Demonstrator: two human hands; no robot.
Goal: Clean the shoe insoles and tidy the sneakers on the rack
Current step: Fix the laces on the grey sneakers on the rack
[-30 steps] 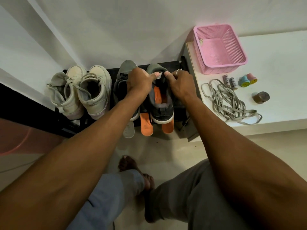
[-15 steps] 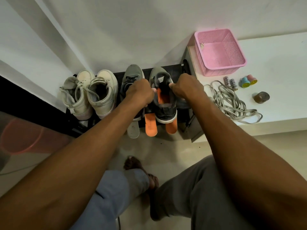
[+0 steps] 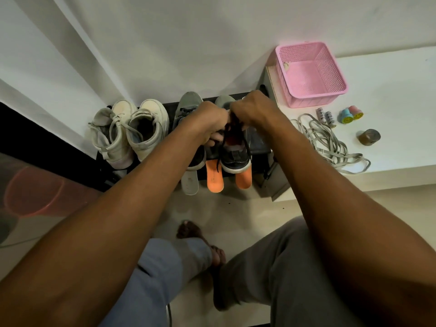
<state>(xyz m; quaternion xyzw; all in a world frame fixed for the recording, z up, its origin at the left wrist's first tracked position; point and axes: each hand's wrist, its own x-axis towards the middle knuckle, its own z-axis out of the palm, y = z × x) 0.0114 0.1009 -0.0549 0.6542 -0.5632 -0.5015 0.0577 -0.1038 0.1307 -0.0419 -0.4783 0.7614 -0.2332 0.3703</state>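
Onto the laces now
Left hand (image 3: 210, 121) and right hand (image 3: 250, 109) dropped the sneaker (image 3: 236, 159) collar, now pinching its black laces (image 3: 221, 147).

Rack (image 3: 259, 143): on the floor against the wall, just left of the shelf (image 3: 389, 90).
High-tops (image 3: 146, 133): side by side on the rack's left half.
Left sneaker (image 3: 186, 109): right of the high-tops, partly under the left forearm.
Right sneaker (image 3: 236, 159): just right of the left sneaker, near the rack's right end.
Insoles (image 3: 214, 179): three, poking forward from under the two sneakers.
Hands: left hand (image 3: 210, 121) and right hand (image 3: 252, 109) close together above the right sneaker, each pinching its shoelace (image 3: 224, 142).
On the shelf: basket (image 3: 316, 99) at the back left corner; loose laces (image 3: 328, 142) in front of it; batteries (image 3: 325, 116), stamps (image 3: 351, 114) and tape roll (image 3: 369, 137) to the right.
Bucket (image 3: 35, 192): on the floor, left of the rack.
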